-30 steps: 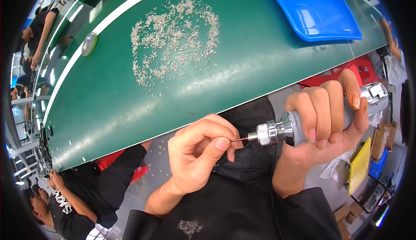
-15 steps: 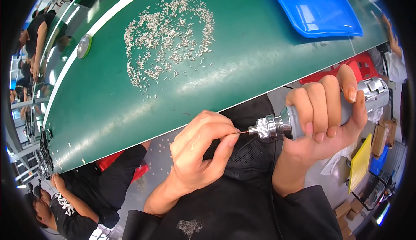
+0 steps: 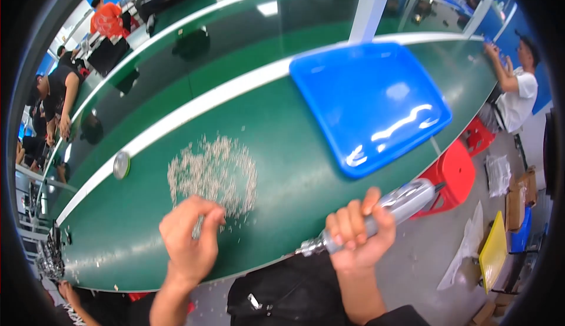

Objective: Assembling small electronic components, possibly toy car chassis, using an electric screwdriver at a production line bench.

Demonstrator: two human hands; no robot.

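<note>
Green table [image 3: 288,202], silver-grey handheld tool [image 3: 407,201]

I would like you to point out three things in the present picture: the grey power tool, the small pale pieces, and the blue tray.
Grey power tool [image 3: 407,200]: head view, on its bare rear body.
Small pale pieces [image 3: 213,173]: head view, mid-scatter.
Blue tray [image 3: 374,105]: head view, its broad surface.

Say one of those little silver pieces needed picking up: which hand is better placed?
Probably the left hand: its curled fingers are nearer the small pieces, though whether they pinch something is unclear. The right hand is wrapped around the grey tool.
</note>
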